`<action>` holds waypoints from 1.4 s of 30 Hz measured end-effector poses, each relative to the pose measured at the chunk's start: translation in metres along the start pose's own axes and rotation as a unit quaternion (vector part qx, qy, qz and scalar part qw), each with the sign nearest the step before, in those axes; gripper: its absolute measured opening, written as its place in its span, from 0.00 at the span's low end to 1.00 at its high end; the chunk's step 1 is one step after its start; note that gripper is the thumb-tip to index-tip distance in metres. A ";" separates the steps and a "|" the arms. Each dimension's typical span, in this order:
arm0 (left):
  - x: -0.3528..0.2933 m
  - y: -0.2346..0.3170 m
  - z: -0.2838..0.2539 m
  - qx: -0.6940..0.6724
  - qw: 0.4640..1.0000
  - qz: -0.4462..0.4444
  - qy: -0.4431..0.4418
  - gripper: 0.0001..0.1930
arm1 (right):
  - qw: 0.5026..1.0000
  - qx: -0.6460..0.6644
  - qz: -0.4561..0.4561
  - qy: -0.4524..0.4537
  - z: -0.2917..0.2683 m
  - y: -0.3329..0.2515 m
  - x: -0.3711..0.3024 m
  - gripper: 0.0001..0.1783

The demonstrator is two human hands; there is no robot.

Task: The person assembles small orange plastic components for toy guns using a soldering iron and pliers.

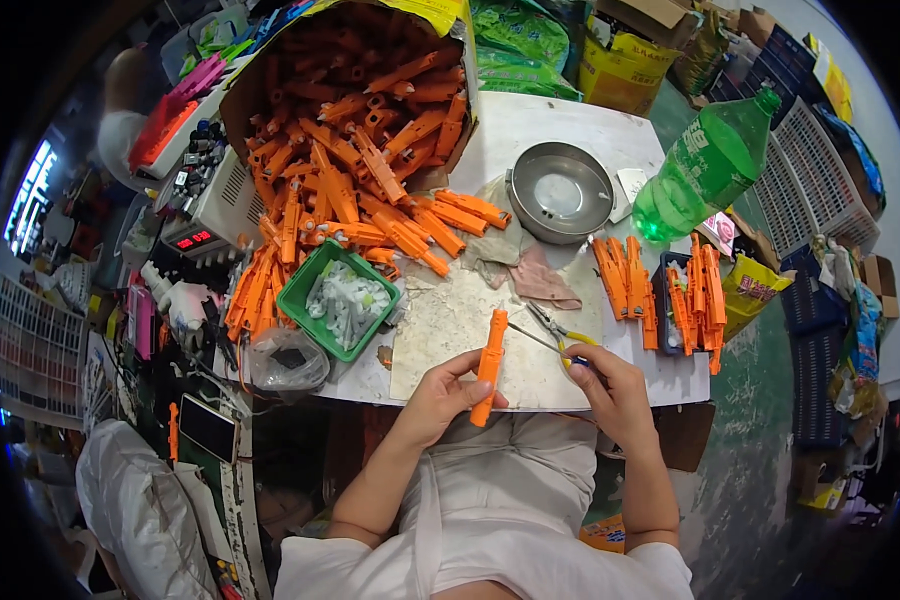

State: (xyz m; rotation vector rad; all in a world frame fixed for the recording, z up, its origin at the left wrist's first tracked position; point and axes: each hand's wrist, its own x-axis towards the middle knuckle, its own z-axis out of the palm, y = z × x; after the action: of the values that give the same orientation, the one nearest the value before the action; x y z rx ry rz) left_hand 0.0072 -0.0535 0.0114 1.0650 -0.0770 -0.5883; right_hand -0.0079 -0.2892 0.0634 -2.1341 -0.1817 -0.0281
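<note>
My left hand [444,402] is closed around a long orange plastic part [491,366], held upright with a small white piece at its top end. In my right hand [615,392] is a screwdriver [573,360] with a blue and yellow handle. Its thin shaft points left, toward the orange part; I cannot tell whether the tip touches it. Just beyond the right fingers, pliers [547,320] with yellow grips lie on the worn work board [440,330]. Left of the board stands a green basket [297,309] of small whitish plastic pieces.
A big box [472,60] spills similar orange parts [335,180] onto the table. A metal bowl [560,192] and a green bottle [705,165] stand farther back. More orange parts [625,278] lie right, beside a dark bin [667,320]. Cloth scraps [544,278] lie mid-table.
</note>
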 end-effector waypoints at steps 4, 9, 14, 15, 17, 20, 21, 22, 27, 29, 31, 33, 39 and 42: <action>-0.001 0.003 0.001 0.014 1.000 -0.002 0.000 0.28 | 0.999 0.016 -0.036 0.035 0.005 0.004 0.002 0.11; -0.006 0.010 -0.005 0.050 0.998 -0.020 -0.022 0.27 | 0.992 0.088 0.074 -0.053 -0.007 0.003 0.005 0.10; -0.005 0.018 -0.005 0.093 0.992 -0.029 -0.075 0.27 | 0.814 0.465 0.261 -0.230 -0.013 0.026 0.008 0.12; -0.002 0.019 -0.004 0.103 0.992 -0.026 -0.065 0.27 | 0.815 0.465 0.261 -0.227 -0.005 0.028 0.005 0.12; 0.000 0.017 -0.001 0.114 0.992 -0.023 -0.049 0.27 | 0.991 0.009 -0.122 0.045 0.019 0.024 -0.001 0.11; 0.002 0.013 0.000 0.102 0.994 -0.011 -0.026 0.27 | 0.954 -0.187 -0.212 0.102 0.023 0.016 -0.005 0.10; 0.001 0.015 0.002 0.097 0.995 -0.009 -0.017 0.27 | 0.954 -0.187 -0.212 0.101 0.019 0.011 -0.007 0.10; 0.000 0.016 0.003 0.091 0.996 -0.007 -0.009 0.28 | 0.990 -0.074 -0.110 0.049 0.014 0.005 -0.009 0.10; 0.001 0.013 -0.002 0.082 0.997 0.006 0.000 0.29 | 0.987 0.091 0.085 -0.103 0.005 0.005 -0.015 0.13; 0.000 0.012 -0.001 0.084 0.996 0.008 -0.002 0.29 | 0.978 0.156 0.089 -0.107 0.009 0.013 -0.015 0.14; 0.000 0.010 -0.001 0.098 0.995 0.018 -0.006 0.29 | 0.973 0.174 0.097 -0.118 0.007 0.016 -0.015 0.15; 0.000 0.010 -0.001 0.103 0.995 0.015 -0.008 0.29 | 0.967 0.193 0.105 -0.130 0.006 0.016 -0.014 0.15; -0.001 0.017 -0.004 0.146 0.988 0.001 -0.054 0.29 | 0.917 0.248 0.231 -0.209 -0.004 0.007 -0.012 0.16; 0.003 0.013 -0.008 0.164 0.985 -0.003 -0.052 0.29 | 0.984 0.143 0.045 -0.096 0.013 0.015 -0.023 0.12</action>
State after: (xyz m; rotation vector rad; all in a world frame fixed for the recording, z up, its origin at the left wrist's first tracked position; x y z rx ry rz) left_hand 0.0183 -0.0440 0.0178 1.3543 -0.2692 -0.6496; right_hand -0.0292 -0.2895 0.0415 -1.8540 -0.1896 0.2437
